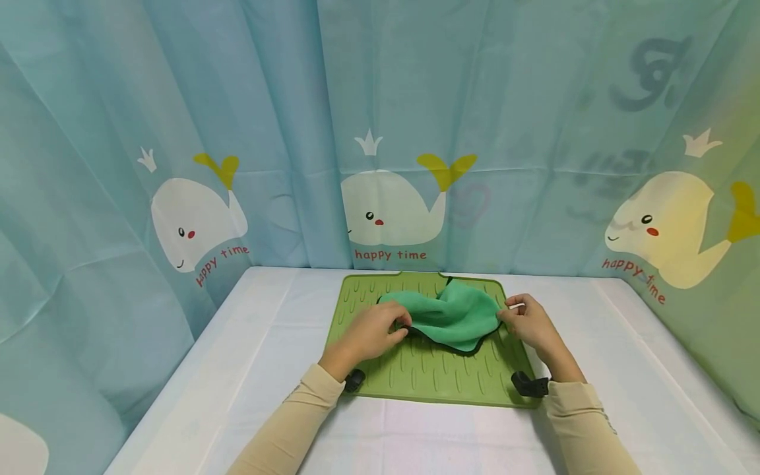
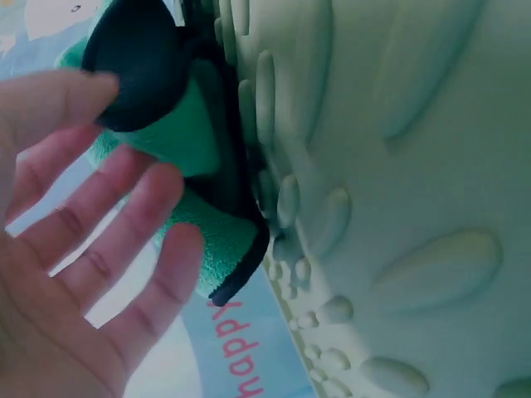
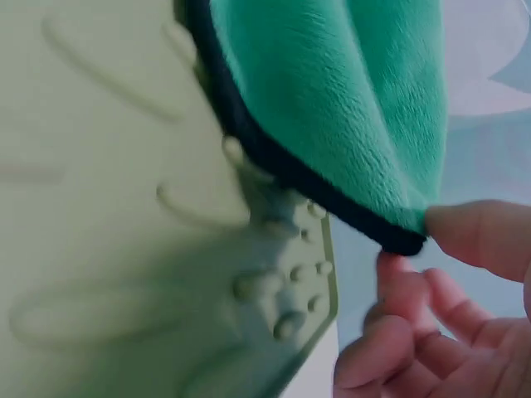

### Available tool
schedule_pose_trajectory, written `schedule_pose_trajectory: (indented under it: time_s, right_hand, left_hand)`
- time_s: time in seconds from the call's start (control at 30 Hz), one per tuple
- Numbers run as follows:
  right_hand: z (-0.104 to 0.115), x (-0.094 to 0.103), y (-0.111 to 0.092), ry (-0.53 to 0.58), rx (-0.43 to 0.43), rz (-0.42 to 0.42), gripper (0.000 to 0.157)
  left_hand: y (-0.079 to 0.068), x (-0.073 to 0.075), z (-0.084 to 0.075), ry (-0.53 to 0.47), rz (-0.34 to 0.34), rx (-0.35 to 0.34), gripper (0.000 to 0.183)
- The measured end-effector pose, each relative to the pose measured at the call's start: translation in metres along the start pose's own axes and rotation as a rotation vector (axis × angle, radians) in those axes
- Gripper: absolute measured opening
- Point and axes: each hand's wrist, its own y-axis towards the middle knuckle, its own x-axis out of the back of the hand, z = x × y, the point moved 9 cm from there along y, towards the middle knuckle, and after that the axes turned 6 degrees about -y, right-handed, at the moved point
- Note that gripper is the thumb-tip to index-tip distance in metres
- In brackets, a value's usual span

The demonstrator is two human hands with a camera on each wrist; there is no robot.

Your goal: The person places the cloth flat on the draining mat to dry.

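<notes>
A green cloth point(image 1: 454, 313) with a black trimmed edge lies crumpled over a green ribbed mat point(image 1: 427, 379). My left hand point(image 1: 375, 328) pinches the cloth's left side between thumb and fingers. In the left wrist view, the thumb of that hand point(image 2: 91, 224) presses the black edge, with the other fingers spread along the fuzzy folds. At the opposite side, my right hand point(image 1: 530, 324) pinches a corner of the cloth. The right wrist view shows this corner of the cloth point(image 3: 348, 108) lifted above the mat, between the thumb and a fingertip of the right hand point(image 3: 448, 307).
The mat rests on a table with a white cover point(image 1: 237, 382). Behind and on both sides hangs a pale blue curtain point(image 1: 522, 132) printed with whales and lettering. Black wrist mounts point(image 1: 528, 384) sit at both sleeve cuffs, over the mat's front corners.
</notes>
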Motion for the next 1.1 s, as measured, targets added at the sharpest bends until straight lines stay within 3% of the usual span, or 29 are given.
schedule_pose_trajectory:
  time_s: [0.2,0.33,0.43,0.53,0.63,0.7,0.83,1.1]
  right_hand:
    - [0.002,0.006,-0.003,-0.076,0.021,-0.007,0.044]
    - [0.017,0.011,-0.007,-0.136,0.100,-0.007,0.033]
    - [0.033,0.003,-0.012,-0.163,0.191,0.092,0.029]
    - [0.046,-0.017,-0.020,-0.190,0.282,0.268,0.028]
    - [0.052,-0.039,-0.027,-0.243,0.352,0.435,0.025]
    - [0.053,-0.051,-0.030,-0.289,0.378,0.492,0.022]
    - [0.052,-0.064,-0.030,-0.376,0.385,0.464,0.022]
    - [0.054,-0.070,-0.031,-0.520,0.371,0.344,0.019]
  left_hand:
    - [-0.004,-0.006,0.008,-0.003,0.051,0.089,0.022]
    - [-0.007,-0.008,0.015,-0.008,0.068,0.163,0.033]
    - [-0.008,-0.010,0.020,-0.004,0.079,0.206,0.034]
    - [-0.008,-0.011,0.022,0.010,0.080,0.237,0.030]
    - [-0.007,-0.009,0.022,0.005,0.056,0.245,0.026]
    - [-0.006,-0.007,0.021,-0.007,0.026,0.241,0.023]
    - [-0.003,-0.001,0.018,0.004,-0.050,0.219,0.015]
    - [-0.002,0.008,0.012,0.027,-0.185,0.185,0.013]
